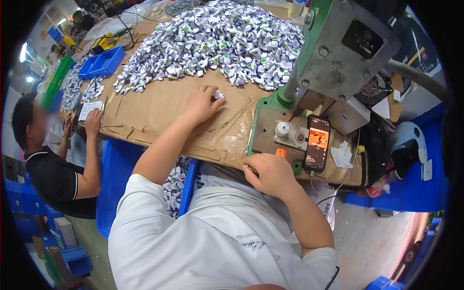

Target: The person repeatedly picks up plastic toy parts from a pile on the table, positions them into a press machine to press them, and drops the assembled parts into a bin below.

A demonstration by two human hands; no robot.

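Single head-mounted fisheye view, looking steeply down over my chest onto the workbench.

The lens sits close above my white shirt (212, 241); my forearms enter from the lower edge. The cardboard-covered table (159, 116) fills the centre, the green press (333, 48) stands upper right, and a seated co-worker (53, 169) appears at my left. Straight edges curve toward the dark rim.

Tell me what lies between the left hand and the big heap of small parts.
In the head view, only bare brown cardboard separates the left hand, which touches one small white piece, from the heap.
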